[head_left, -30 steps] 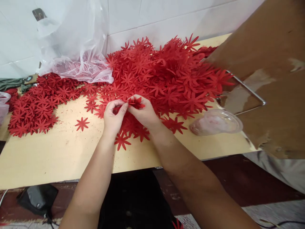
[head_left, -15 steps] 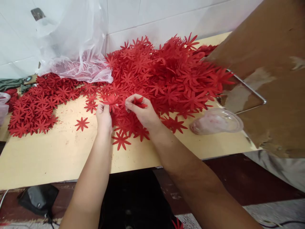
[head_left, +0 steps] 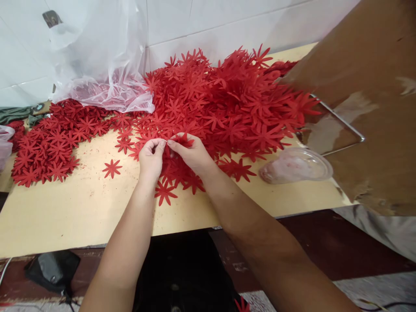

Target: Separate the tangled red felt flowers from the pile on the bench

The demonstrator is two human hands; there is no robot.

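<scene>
My left hand [head_left: 152, 159] is closed in a pinch, its fingertips meeting those of my right hand; whatever lies between them is too small to make out. Closed as well, my right hand [head_left: 194, 155] has a red flower-shaped cutout [head_left: 184, 139] with narrow petals between thumb and fingers. Both hands are over the near side of a large heap of red flower cutouts [head_left: 234, 104]. Below the hands, one loose cutout [head_left: 165, 192] lies flat on the pale table [head_left: 97, 216]. Another single cutout [head_left: 112, 168] rests left of my left hand.
Darker red cutouts [head_left: 52, 147] are piled at the left. A clear plastic bag [head_left: 107, 82] stands against the tiled wall behind. On the right are a clear plastic tub [head_left: 295, 164] with pale contents, and a large brown cardboard sheet [head_left: 367, 130] with a bent metal wire [head_left: 341, 121] at it.
My left hand has moved right until its fingertips meet the right hand's. The red cutout that showed at its fingers is no longer visible there. My right hand has barely shifted.
</scene>
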